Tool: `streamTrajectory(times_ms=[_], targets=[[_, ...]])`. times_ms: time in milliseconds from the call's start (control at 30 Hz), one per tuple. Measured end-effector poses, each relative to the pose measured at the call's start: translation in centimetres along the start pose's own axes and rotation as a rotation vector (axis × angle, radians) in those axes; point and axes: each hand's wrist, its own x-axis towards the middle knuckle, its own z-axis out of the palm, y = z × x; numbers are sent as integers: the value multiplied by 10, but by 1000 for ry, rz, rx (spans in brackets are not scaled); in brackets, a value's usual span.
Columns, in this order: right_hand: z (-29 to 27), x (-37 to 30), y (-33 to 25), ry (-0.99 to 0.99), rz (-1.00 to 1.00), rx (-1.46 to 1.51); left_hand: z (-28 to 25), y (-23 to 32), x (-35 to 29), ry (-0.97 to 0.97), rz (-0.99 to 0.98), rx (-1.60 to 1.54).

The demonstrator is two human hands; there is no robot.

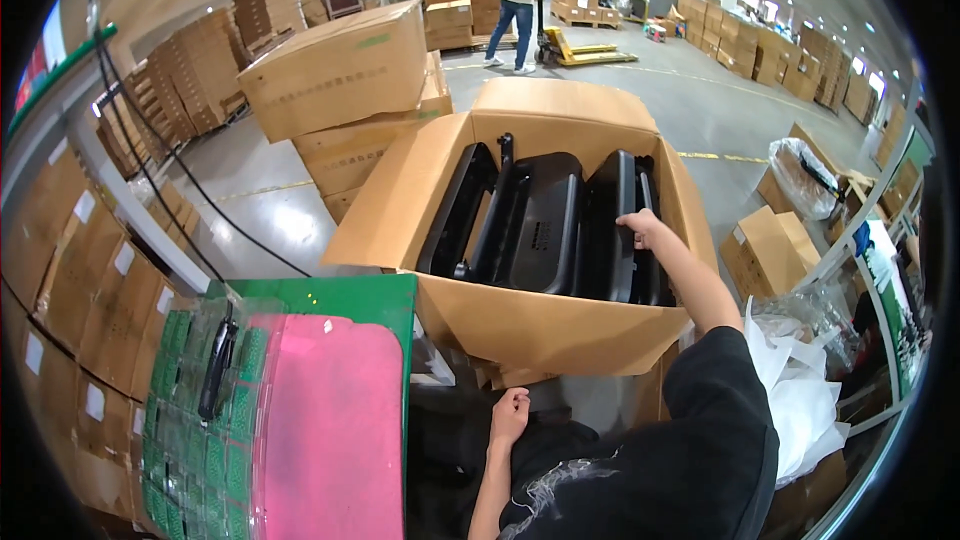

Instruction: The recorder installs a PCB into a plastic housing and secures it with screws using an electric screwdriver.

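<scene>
Several black plastic parts (pixel 540 230) stand on edge, side by side, in an open cardboard box (pixel 545 325) in front of me. My right hand (pixel 643 228) reaches over the box's right side. Its fingers are closed on the edge of a long black plastic panel (pixel 612 240), whose lower end is hidden in the box. My left hand (pixel 510 415) hangs low between the box and the green table, its fingers curled closed, with nothing seen in it.
A green table (pixel 370 290) at left bears a pink mat (pixel 335 420), a clear plastic tray (pixel 190 420) and a black-handled tool (pixel 216 365). Stacked cartons (pixel 340 70) stand beyond. At right lie white plastic wrap (pixel 800 390) and an open carton (pixel 768 250). A person (pixel 520 0) stands by a yellow pallet jack (pixel 580 48).
</scene>
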Motion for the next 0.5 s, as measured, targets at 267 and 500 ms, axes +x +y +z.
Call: streamTrajectory(times_ms=[267,500], targets=[[-14,-111,-101,-233,-444,-271,-26,115,-24,130,363,-76],[-23,-225,-224,-340,-1040,82,-67,212,-42,292,620,40]])
